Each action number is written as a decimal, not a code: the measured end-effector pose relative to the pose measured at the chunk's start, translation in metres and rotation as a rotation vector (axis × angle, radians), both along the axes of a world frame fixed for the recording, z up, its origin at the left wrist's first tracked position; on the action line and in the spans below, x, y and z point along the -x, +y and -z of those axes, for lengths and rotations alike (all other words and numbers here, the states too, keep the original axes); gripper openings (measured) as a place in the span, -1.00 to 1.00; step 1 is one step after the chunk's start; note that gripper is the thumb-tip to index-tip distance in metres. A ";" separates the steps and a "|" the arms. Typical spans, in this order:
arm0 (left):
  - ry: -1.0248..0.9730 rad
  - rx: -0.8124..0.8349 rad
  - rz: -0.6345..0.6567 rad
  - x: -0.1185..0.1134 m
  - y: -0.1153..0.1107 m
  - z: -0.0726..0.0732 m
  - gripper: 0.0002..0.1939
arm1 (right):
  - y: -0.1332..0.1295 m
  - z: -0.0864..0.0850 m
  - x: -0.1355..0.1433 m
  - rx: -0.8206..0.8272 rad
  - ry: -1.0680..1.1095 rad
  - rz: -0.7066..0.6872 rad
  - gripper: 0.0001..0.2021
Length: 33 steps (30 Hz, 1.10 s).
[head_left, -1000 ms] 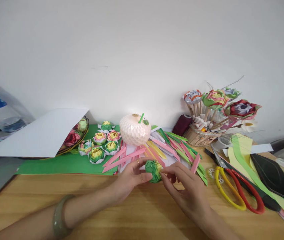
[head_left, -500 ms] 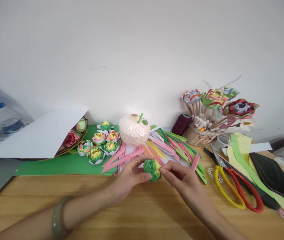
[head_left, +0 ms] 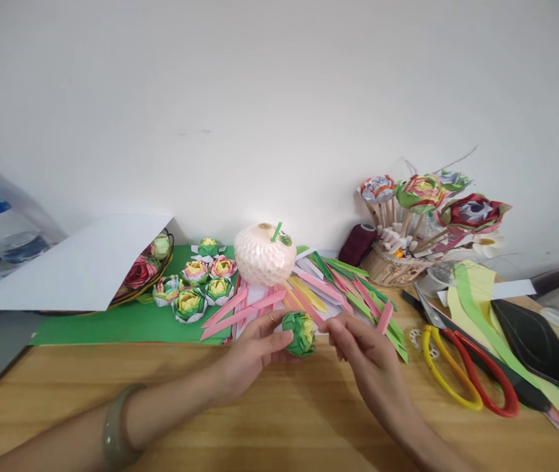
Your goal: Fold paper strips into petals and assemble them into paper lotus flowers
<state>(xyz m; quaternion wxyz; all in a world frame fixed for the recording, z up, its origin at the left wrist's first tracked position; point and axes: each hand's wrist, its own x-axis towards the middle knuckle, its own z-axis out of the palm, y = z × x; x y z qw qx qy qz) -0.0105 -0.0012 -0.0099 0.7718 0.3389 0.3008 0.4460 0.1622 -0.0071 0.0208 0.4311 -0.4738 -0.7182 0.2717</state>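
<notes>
A folded paper flower [head_left: 299, 334], green outside with yellow inner petals, is in my left hand [head_left: 258, 342]. My left thumb presses its near side, with the other fingers behind and below it. My right hand [head_left: 358, 344] is just right of the flower, apart from it by a small gap. Its fingers are curled and drawn together, with nothing visible in them. Behind both hands lie folded pink paper strips [head_left: 244, 318] and green strips [head_left: 397, 339]. Several finished paper flowers [head_left: 189, 305] sit on green paper [head_left: 126, 329] at the left.
A white textured ball-shaped ornament [head_left: 265, 255] stands by the wall. At the right are scissors [head_left: 466, 373], a dark phone-like slab [head_left: 542, 344], a thread spool [head_left: 356, 244] and a basket [head_left: 392, 270] of stemmed paper flowers. A white sheet [head_left: 70, 269] covers part of another basket.
My right hand has drawn back a little to the right, off the flower's edge. My left hand has turned the flower slightly and still holds it.
</notes>
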 end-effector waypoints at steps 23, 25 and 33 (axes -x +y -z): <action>-0.187 0.052 0.230 0.006 0.002 0.000 -0.53 | -0.001 0.002 -0.001 -0.124 -0.051 -0.099 -0.91; -0.193 0.041 0.236 0.006 0.002 0.000 -0.54 | -0.001 0.000 0.000 -0.122 -0.063 -0.125 -0.88; -0.172 0.001 0.233 0.005 0.002 0.003 -0.56 | -0.004 0.000 0.000 -0.141 -0.080 -0.170 -0.86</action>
